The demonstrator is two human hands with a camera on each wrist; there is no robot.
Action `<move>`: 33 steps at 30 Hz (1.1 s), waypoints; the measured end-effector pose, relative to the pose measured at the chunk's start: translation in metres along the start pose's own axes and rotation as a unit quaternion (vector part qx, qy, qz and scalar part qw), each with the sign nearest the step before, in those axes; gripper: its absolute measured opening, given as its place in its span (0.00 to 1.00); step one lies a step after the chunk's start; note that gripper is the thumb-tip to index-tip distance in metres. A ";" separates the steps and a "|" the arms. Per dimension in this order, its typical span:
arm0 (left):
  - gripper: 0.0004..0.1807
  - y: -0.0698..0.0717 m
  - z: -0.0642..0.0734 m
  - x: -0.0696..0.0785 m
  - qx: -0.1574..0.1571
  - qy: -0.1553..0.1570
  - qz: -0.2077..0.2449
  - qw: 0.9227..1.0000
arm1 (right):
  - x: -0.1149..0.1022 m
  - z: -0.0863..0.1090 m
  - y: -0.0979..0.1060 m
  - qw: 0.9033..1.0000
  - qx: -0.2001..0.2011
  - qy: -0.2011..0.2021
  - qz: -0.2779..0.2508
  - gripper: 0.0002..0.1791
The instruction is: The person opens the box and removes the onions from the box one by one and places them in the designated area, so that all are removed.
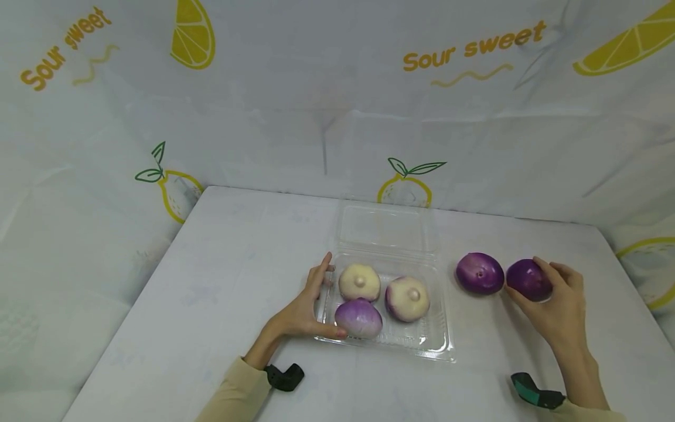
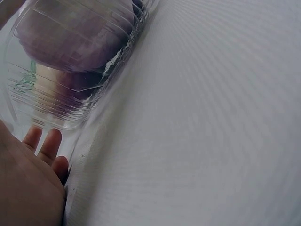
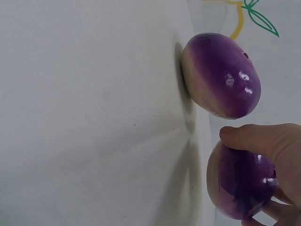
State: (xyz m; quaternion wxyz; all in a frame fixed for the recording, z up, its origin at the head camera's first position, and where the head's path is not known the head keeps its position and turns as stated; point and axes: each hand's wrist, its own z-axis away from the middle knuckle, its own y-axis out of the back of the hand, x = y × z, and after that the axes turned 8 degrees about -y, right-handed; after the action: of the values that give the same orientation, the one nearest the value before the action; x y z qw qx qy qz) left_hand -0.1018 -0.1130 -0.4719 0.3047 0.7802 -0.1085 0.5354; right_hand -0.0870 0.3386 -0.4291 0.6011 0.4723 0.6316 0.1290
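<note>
In the head view, my left hand (image 1: 311, 308) touches the left side of a clear plastic box (image 1: 437, 339), its thumb along the front rim and fingers spread toward the back. Inside the box lie three onions: a cream one (image 1: 359, 282), a cream-and-purple one (image 1: 408, 299) and a light purple one (image 1: 358, 318). On the right, my right hand (image 1: 560, 305) grips a dark purple onion (image 1: 527, 280) between thumb and fingers. Another purple onion (image 1: 480, 274) sits just left of it. The right wrist view shows the gripped onion (image 3: 240, 181) with a pale underside.
The box's hinged clear lid (image 1: 387, 228) lies folded back behind it. A white tabletop (image 1: 221, 264) extends on both sides. Behind the table hangs a white cloth (image 1: 295, 135) printed with lemons and lettering.
</note>
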 end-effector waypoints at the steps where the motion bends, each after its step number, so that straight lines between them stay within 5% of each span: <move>1: 0.81 0.000 0.000 0.000 0.000 0.000 0.000 1.000 | 0.001 0.000 0.000 1.000 -0.001 0.000 0.002 0.44; 33: 0.81 0.001 0.000 0.000 -0.004 0.005 -0.002 1.000 | 0.015 0.002 -0.004 0.998 -0.048 0.027 0.013 0.47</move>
State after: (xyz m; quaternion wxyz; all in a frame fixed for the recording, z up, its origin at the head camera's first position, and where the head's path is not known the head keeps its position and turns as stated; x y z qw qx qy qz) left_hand -0.1018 -0.1136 -0.4717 0.3093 0.7768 -0.1074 0.5379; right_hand -0.0850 0.3470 -0.4421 0.6043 0.4474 0.6342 0.1801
